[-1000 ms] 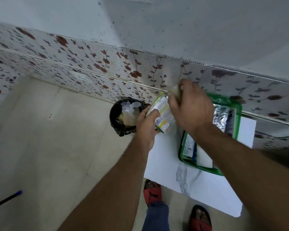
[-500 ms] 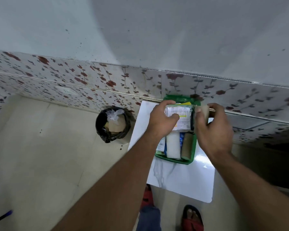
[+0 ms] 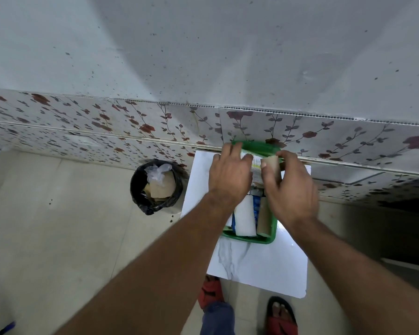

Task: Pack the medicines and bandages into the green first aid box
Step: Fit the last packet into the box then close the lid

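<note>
My right hand (image 3: 291, 187) pinches a soft beige bandage roll (image 3: 271, 165); left hand (image 3: 229, 176) presses the light medicine carton (image 3: 255, 166), twelve o'clock in the green first aid box (image 3: 272, 234). I'd grip its edges.

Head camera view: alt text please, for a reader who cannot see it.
Two bare hands work over a green first aid box on a white table: the left hand presses a medicine packet, the right hand holds a beige bandage roll. A black bin stands left.

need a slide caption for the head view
Both hands press a printed medicine pack into the green first aid box.
</note>
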